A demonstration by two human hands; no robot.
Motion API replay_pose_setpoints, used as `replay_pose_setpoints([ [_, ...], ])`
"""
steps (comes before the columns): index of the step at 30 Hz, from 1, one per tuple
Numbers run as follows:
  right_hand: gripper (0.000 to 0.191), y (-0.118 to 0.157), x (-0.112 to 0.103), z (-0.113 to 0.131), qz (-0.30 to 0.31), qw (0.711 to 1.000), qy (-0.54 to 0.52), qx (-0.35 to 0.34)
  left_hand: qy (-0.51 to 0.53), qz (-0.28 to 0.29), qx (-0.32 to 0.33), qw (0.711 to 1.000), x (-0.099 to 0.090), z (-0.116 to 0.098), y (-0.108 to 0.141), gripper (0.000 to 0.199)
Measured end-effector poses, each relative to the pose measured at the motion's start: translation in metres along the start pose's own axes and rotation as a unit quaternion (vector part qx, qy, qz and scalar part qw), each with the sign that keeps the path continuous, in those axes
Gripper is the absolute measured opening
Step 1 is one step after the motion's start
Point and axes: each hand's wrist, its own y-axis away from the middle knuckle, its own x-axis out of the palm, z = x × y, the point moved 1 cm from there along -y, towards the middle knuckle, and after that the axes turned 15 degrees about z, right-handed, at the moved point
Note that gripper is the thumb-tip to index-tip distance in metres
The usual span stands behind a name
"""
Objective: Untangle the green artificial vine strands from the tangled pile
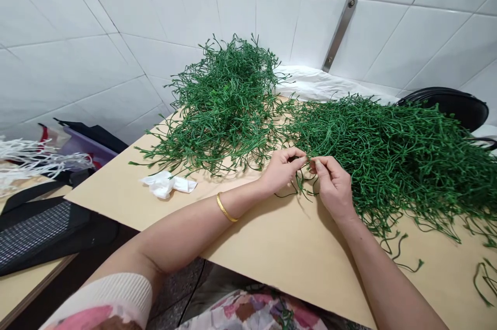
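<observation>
Two heaps of thin green plastic stems lie on the tan board (248,247), one heap (233,97) at the back left and a wider one (396,154) on the right. Between them, near the board's middle, my left hand (285,168) pinches a green stem between thumb and fingers. Close beside it on the right, my right hand (334,183) also pinches green stem, its fingertips almost touching the left ones. Thin green ends hang below my fingers. The exact spot held is partly hidden by the fingertips.
A crumpled white tissue (166,184) lies left of my left forearm. Loose stems (485,281) lie at the right edge. White stems (42,161) and a black mesh item (39,231) are at the far left. Behind stand a tiled wall (174,3) and a black case (446,104).
</observation>
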Motion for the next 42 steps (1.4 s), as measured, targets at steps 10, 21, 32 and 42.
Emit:
replay_pose_setpoints([
  [10,0.023,-0.003,-0.002,-0.002,0.012,0.995,0.078,-0.065,0.005,0.046,-0.025,0.999,0.0,-0.004,0.0,0.016],
  [21,0.022,-0.004,-0.006,-0.006,-0.005,0.991,0.13,-0.028,-0.057,0.048,-0.019,0.997,-0.005,0.005,-0.003,0.011],
  [32,0.012,0.004,-0.003,0.004,-0.058,0.944,0.305,-0.113,-0.036,0.019,-0.032,0.999,-0.004,-0.001,-0.002,0.018],
  [42,0.03,0.0,-0.005,0.002,-0.092,0.941,0.319,-0.07,-0.036,0.077,-0.031,0.996,-0.003,0.001,-0.001,0.019],
])
